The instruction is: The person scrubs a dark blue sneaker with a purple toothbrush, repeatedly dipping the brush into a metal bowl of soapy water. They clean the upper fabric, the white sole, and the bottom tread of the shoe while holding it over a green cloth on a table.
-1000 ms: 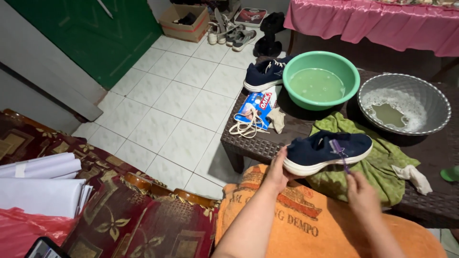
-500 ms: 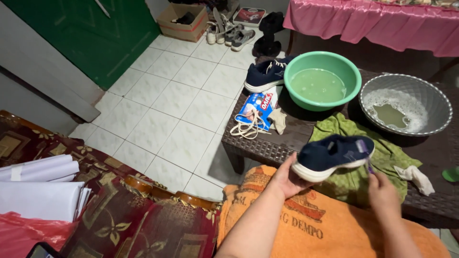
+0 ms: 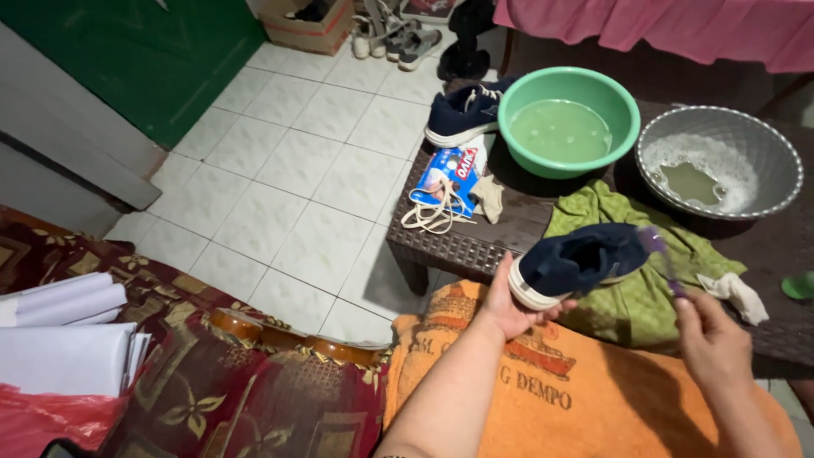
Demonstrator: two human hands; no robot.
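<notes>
Gripping the shoe [image 3: 585, 259] by its heel, the left hand [image 3: 513, 305] tilts it; right hand [image 3: 710, 339] fingers pinch a brush [image 3: 663, 259] at its toe.

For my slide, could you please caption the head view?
Left hand holds a navy sneaker while right hand brings a purple brush to it.
</notes>
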